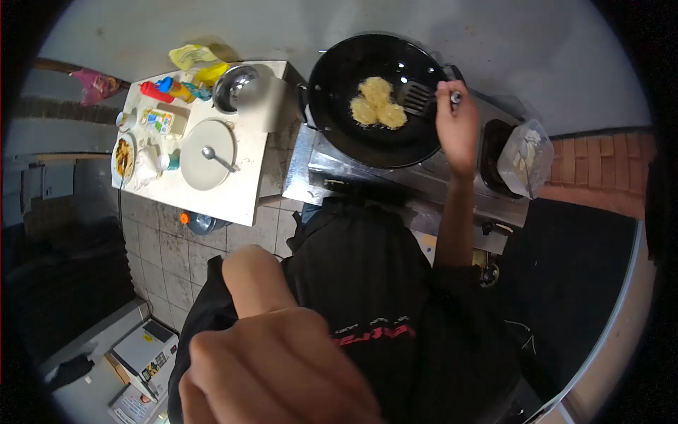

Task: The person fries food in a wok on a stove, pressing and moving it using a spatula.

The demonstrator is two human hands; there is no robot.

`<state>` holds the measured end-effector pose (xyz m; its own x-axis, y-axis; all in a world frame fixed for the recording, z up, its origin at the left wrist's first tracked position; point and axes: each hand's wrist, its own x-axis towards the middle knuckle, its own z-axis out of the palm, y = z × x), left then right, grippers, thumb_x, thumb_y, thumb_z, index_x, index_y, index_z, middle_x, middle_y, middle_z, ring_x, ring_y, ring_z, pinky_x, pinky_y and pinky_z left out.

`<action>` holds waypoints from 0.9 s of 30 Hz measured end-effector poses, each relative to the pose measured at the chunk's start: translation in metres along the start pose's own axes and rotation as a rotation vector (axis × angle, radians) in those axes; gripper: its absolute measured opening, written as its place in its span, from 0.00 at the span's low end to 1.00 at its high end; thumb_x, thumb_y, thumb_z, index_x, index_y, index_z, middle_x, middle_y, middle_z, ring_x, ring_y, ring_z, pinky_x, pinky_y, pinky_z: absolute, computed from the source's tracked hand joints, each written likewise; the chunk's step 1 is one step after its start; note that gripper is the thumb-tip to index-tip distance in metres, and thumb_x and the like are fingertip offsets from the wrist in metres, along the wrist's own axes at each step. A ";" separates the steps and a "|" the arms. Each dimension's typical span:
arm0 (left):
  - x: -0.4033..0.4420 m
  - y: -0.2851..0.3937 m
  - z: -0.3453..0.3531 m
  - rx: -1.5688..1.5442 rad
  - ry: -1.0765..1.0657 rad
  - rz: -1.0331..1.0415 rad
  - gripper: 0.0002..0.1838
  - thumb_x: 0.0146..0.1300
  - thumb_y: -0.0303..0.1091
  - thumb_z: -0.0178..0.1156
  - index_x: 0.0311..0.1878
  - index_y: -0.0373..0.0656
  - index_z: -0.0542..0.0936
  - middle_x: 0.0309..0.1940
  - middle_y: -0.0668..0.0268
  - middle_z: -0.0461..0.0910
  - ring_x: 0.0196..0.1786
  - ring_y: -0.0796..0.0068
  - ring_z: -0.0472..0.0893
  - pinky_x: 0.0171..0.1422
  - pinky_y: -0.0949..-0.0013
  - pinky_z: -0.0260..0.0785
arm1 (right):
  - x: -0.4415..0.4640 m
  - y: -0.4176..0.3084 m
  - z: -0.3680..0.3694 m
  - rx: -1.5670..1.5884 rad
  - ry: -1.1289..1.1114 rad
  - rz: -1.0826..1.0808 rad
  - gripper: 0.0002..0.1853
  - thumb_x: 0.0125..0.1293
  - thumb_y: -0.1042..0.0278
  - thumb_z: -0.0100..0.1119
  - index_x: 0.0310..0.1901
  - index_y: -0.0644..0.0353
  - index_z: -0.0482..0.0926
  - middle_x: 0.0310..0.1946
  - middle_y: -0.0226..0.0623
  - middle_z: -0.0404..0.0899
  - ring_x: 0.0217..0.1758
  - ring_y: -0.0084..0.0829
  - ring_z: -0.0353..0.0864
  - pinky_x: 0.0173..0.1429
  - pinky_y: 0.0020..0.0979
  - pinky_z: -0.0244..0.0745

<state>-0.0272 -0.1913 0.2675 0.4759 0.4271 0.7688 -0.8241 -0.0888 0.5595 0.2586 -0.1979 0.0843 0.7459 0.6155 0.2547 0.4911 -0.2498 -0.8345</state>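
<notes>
My right hand (458, 131) is closed around the handle of a slotted spatula (416, 98). The spatula's head is inside a large black wok (417, 148), just right of three golden patties (378, 106) that lie close together in the wok's bottom with small bubbles around them. Close to the camera, at the bottom of the view, is my left hand (275, 367). Its knuckles are bent and its fingers curl in; their tips, and anything in them, are hidden.
The wok stands on a metal stove (339, 159). A plastic tub (526, 159) with white contents sits at right. On the white table (244, 194) at left are a plate (201, 169) with a spoon, a metal bowl (229, 88), sauce bottles (169, 88) and a food dish (123, 157).
</notes>
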 end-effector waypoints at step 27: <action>-0.097 -0.101 -0.122 0.130 0.029 -0.933 0.16 0.73 0.38 0.65 0.56 0.38 0.80 0.49 0.63 0.81 0.54 0.70 0.81 0.60 0.64 0.73 | 0.008 0.015 0.002 0.005 -0.044 -0.064 0.12 0.78 0.65 0.56 0.39 0.66 0.76 0.30 0.43 0.75 0.31 0.33 0.71 0.37 0.33 0.69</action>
<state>-0.0277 -0.1139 0.0982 0.9172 0.3981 -0.0142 -0.0722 0.2014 0.9768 0.2710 -0.1954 0.0728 0.6922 0.6625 0.2861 0.5351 -0.2052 -0.8195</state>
